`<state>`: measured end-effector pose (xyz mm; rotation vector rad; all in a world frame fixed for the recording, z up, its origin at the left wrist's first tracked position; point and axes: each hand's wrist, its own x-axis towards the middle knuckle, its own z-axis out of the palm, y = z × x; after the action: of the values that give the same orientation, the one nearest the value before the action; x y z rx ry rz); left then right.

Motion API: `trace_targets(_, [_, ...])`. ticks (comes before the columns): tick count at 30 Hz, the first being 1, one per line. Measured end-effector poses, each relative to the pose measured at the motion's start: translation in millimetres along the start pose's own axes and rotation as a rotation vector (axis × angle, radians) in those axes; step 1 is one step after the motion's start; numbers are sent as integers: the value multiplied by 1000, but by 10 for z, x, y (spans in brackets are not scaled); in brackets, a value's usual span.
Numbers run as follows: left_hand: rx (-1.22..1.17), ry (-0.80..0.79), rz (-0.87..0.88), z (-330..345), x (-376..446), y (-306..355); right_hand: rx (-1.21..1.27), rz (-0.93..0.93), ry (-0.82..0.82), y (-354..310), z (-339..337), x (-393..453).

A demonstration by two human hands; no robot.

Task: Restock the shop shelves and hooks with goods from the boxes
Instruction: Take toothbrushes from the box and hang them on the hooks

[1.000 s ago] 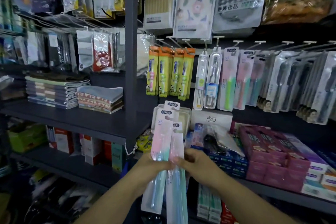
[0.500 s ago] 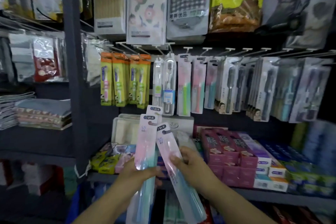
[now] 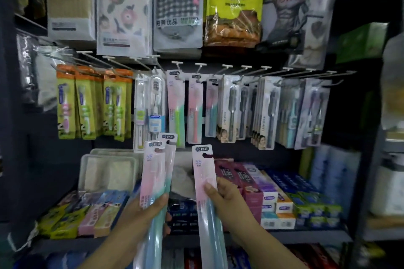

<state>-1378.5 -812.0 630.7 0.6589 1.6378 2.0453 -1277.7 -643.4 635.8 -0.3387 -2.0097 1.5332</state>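
My left hand (image 3: 146, 214) grips two pink-and-teal toothbrush packs (image 3: 155, 172), held upright and overlapping. A single matching toothbrush pack (image 3: 204, 181) is in my right hand (image 3: 227, 196), upright and a little apart from the other two. Both hands are in front of the lower shelf, below a row of metal hooks (image 3: 225, 67). Matching pink packs (image 3: 176, 107) hang on the hooks just above my hands, with a second one (image 3: 195, 109) beside them.
Orange-green children's toothbrush packs (image 3: 91, 102) hang at the left, grey toothbrush packs (image 3: 266, 111) at the right. Toothpaste boxes (image 3: 258, 190) fill the shelf behind my right hand. Clear plastic boxes (image 3: 105, 170) stand behind my left hand. Large bagged goods (image 3: 234, 4) hang above.
My right hand has pulled one pack away from the other two and turned it upright. The view has shifted right and nearer the hooks.
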Motion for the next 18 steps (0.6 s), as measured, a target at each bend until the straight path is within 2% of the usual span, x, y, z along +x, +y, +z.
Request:
trace_targets(6, [13, 1, -30, 39, 81, -14, -63, 24, 121, -26, -210, 118])
trace_targets(13, [70, -40, 0, 65, 330, 108, -212, 35, 78, -210, -279, 500])
trace_targets(18, [74, -37, 70, 39, 486, 277, -241, 3, 118, -372, -332, 943])
